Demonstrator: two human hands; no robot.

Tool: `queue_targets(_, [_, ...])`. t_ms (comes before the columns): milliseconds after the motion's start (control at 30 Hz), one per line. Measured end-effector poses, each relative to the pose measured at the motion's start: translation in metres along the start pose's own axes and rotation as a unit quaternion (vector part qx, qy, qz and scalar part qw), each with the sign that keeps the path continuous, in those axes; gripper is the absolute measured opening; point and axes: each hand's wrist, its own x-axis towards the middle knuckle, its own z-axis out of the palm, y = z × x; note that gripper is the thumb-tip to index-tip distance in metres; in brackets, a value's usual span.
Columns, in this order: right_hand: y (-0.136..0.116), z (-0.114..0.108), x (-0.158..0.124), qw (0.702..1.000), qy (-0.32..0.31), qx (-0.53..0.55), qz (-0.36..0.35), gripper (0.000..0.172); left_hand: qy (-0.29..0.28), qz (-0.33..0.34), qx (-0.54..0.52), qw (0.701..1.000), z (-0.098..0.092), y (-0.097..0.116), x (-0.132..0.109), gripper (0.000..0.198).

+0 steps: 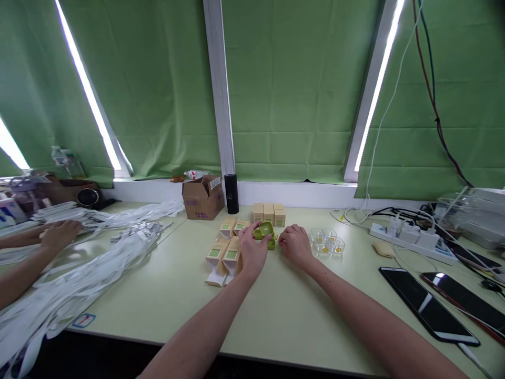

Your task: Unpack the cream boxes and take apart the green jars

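Green case (264, 233) sits between left hand (252, 252) and right hand (295, 245).

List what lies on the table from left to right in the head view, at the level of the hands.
White straps → open cartons → left hand → green case → right hand → clear trays → power strip
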Motion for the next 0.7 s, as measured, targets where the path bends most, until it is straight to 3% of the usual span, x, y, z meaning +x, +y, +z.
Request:
queue_targets(167, [-0.004, 0.013, 0.003, 1.000, -0.004, -0.010, 0.000, 0.021, 0.001, 0.018, 0.001, 1.000, 0.001, -0.003, 0.000, 0.045])
queue_targets(367, [-0.006, 0.013, 0.002, 1.000, 0.004, -0.010, 0.008, 0.019, 0.001, 0.027, 0.000, 1.000, 0.001, -0.005, 0.001, 0.044])
queue_targets(533, [0.001, -0.004, -0.008, 1.000, 0.029, 0.008, 0.001, 0.015, -0.014, 0.000, -0.016, 1.000, 0.001, -0.002, 0.001, 0.044])
queue_targets(700, [-0.001, -0.029, -0.040, 0.999, -0.024, 0.019, -0.011, 0.019, -0.077, -0.095, -0.139, 0.983, 0.003, 0.010, 0.000, 0.051])
